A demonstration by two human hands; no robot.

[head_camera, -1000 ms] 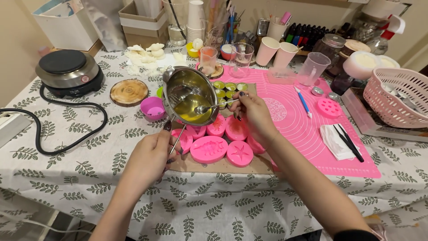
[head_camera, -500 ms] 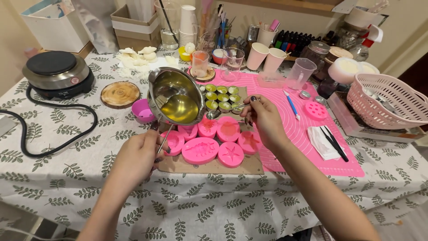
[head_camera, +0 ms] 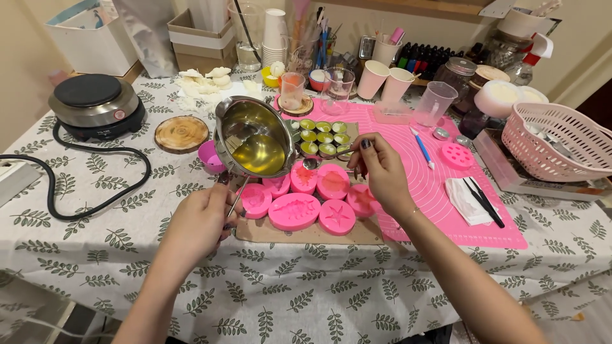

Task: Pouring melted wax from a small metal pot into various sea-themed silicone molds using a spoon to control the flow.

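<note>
Head view looks down on a bench [head_camera: 95,267] under a white cloth printed with green leaves, crowded along its far edge with cups, jars, brushes and boxes before a pale wall. A black hotplate [head_camera: 95,105] sits far left with its cable looping forward; a pink basket [head_camera: 561,143] stands far right. A pink mat [head_camera: 459,191] covers the middle, with pink moulds [head_camera: 299,207] on a brown board at its near left.

The left hand [head_camera: 201,223] has its fingers clenched on the handle of a steel pouring pot [head_camera: 252,137] of yellow liquid, tilted above the moulds. The right hand [head_camera: 382,169] pinches a spoon [head_camera: 319,162] beside the pot's lip.

Compared with half a second ago, both hands and the pot sit much as before, the spoon staying near the lip.
</note>
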